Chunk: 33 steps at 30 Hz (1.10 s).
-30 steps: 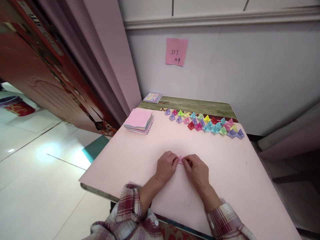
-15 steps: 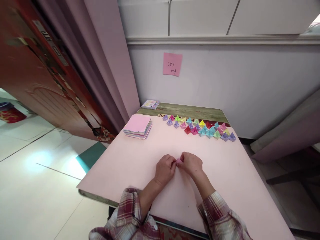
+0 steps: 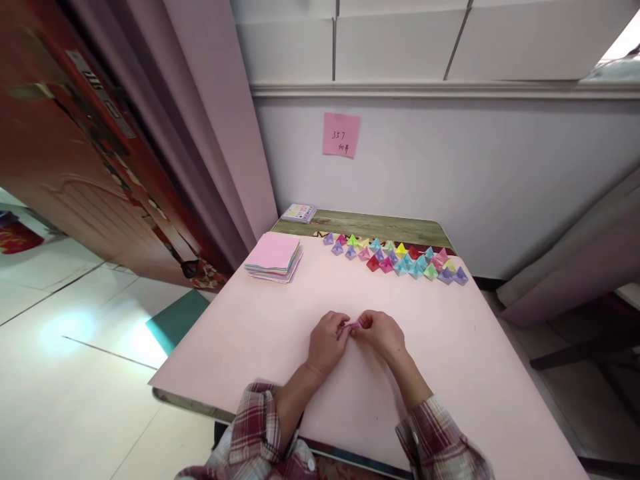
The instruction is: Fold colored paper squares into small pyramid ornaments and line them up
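Between the fingertips of both hands is a small pink folded paper (image 3: 355,326), mostly covered by the fingers. My left hand (image 3: 327,340) pinches its left end, and my right hand (image 3: 383,332) pinches the right end. Both hands are low over the pink-covered table (image 3: 270,333). Beyond them, rows of small folded paper pieces (image 3: 416,267) in many colours stand on the table. A stack of square coloured paper (image 3: 273,251), pink on top, lies to the left of these.
A small printed packet (image 3: 299,213) lies at the table's back left corner, on the bare green strip (image 3: 380,221). A pink note (image 3: 341,135) is stuck to the wall. Curtain (image 3: 220,120) and red door (image 3: 65,147) are at the left.
The pink paper now looks flatter and narrower between my fingers. My left fingers have opened slightly around it. The view has shifted a little.
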Motion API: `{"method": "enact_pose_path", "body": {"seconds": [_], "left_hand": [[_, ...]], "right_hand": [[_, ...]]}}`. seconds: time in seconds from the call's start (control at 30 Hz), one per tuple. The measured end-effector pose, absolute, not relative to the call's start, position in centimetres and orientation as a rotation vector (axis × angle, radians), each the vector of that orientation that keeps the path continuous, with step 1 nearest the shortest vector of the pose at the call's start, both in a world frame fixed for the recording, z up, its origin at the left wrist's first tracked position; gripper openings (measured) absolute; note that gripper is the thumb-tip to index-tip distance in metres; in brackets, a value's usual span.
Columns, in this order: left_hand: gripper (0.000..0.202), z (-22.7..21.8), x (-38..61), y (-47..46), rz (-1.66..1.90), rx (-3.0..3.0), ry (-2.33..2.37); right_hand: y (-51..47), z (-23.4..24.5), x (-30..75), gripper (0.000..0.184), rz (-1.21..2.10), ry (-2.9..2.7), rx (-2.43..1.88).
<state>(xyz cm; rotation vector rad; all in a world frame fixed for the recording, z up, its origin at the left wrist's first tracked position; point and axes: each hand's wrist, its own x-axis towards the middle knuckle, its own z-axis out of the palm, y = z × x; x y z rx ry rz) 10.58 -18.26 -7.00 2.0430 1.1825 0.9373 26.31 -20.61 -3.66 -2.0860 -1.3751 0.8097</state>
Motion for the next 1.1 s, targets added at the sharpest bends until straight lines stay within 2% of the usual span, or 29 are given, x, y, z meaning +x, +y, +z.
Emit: {"method": "enact_pose_path", "body": {"seconds": [0.1,0.17,0.27,0.4,0.63,0.77,1.1], "left_hand": [[0.036,-6.6,10.6,-17.2,0.999,1.692,1.161],[0.042,-5.9,11.1,-15.9,0.938,1.419,1.106],[0.040,-4.7,12.6,-13.5,0.835,1.127,0.976],[0.030,-3.8,15.0,-10.6,0.882,0.990,0.888],[0.029,-6.1,16.8,-8.4,1.109,0.767,0.992],[0.031,-6.8,16.8,-8.3,1.130,0.809,0.930],[0.031,-6.4,15.4,-7.1,0.893,0.961,0.937]], "right_hand": [[-20.3,-4.6,27.3,0.028,0.878,-1.144,-1.825],[-19.4,-4.9,27.9,0.034,0.924,-0.991,-1.672],[-17.6,-4.7,28.4,0.039,0.992,-0.879,-1.472],[-15.3,-4.2,28.2,0.042,1.094,-0.816,-1.336],[-13.0,-7.2,27.8,0.046,1.042,-0.807,-1.344],[-12.7,-7.8,28.0,0.044,0.946,-0.907,-1.392],[-12.6,-7.1,28.0,0.035,1.088,-0.927,-1.275]]}}
